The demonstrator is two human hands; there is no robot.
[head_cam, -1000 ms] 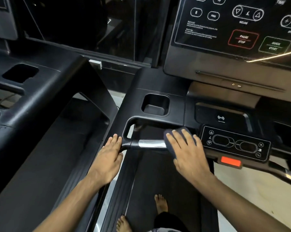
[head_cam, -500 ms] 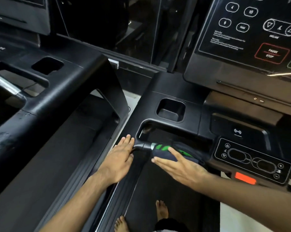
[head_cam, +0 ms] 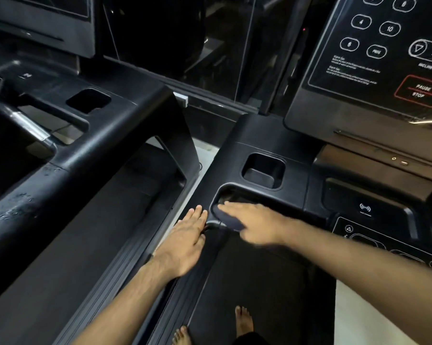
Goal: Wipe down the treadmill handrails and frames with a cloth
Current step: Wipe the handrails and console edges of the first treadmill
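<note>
Wiping left end of handrail (head_cam: 211, 224)
Right hand (head_cam: 257, 225) presses cloth (head_cam: 228, 217) flat-fingered, handrail running left-right; left hand (head_cam: 185, 241) flat alongside.

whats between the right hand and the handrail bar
The dark cloth lies between them: the right hand presses it onto the handrail with straight fingers. The head view shows this, somewhat blurred.

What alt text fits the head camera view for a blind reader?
A person's right hand presses a dark cloth on a treadmill's front handrail. The left hand rests flat on the frame beside it, and bare feet stand on the belt.
</note>
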